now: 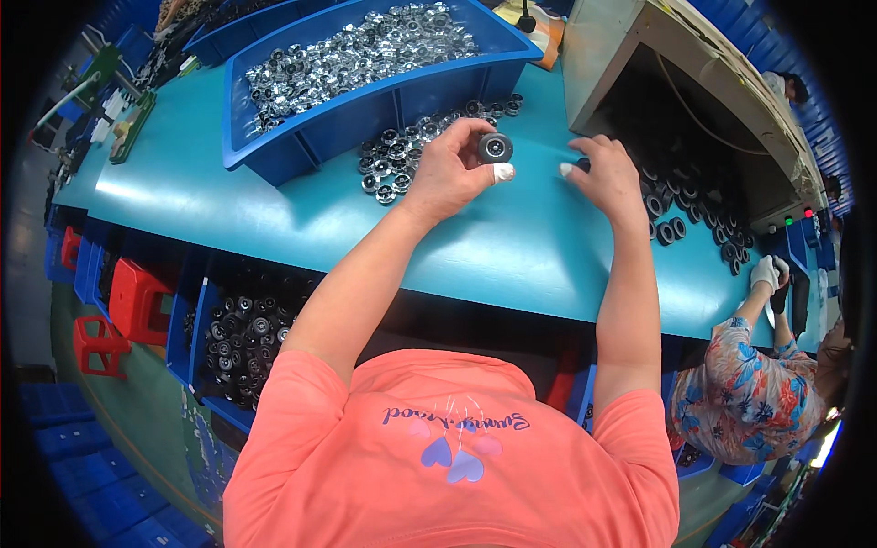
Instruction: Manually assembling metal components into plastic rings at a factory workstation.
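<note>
My left hand (454, 173) grips a small black wheel (495, 148) with a shiny centre, held up above the table between thumb and fingers. A white wrap covers the tip of that thumb. To its right, my right hand (607, 178) is curled, thumb and fingers pinching a dark round piece (583, 164), mostly hidden by the fingers. White wrapping shows on a fingertip there too. Loose clear-and-black wheel hubs (385, 164) lie just beyond and left of my left hand. Black rings (665, 232) are scattered to the right of my right hand.
A large blue bin (352, 123) full of hubs stands at the back left. At the right, a box-shaped machine (589, 73) opens toward the black rings. A co-worker with white gloves (767, 272) sits at the right. Below the table is a blue crate of wheels (242, 342); red stools (137, 301) stand left.
</note>
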`<state>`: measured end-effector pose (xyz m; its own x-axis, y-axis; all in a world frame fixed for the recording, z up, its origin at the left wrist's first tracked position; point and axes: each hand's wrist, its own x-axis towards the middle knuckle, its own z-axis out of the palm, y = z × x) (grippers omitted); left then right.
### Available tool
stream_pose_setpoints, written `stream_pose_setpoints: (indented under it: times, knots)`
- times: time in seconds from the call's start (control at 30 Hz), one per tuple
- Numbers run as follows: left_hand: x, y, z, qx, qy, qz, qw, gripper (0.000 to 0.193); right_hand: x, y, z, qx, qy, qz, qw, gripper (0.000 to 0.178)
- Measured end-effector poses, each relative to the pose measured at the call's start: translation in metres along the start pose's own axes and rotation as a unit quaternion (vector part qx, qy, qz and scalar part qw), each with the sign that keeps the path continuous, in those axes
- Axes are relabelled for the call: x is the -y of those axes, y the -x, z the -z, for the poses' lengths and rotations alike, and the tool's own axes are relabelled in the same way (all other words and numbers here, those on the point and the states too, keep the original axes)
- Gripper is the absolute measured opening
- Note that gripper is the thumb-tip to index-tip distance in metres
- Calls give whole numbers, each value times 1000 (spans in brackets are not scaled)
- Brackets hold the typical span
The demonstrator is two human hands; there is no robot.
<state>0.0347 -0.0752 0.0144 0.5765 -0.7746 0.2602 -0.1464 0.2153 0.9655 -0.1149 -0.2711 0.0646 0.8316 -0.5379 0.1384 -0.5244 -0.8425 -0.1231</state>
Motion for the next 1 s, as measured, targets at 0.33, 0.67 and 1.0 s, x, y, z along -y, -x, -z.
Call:
stream_pose_setpoints:
  times: [0.33, 0.67, 1.0]
  knots:
    - [0, -3, 2, -14, 34, 2, 999, 38, -16, -5, -11, 18, -96, 23, 995, 36]
    - [-2, -7, 15, 89, 371, 156, 911, 62, 25, -5, -28, 233, -833, 55, 498, 48]
    - [-15, 18, 30, 23, 352, 125, 927, 64, 30, -2, -30, 243, -834, 55, 493, 51]
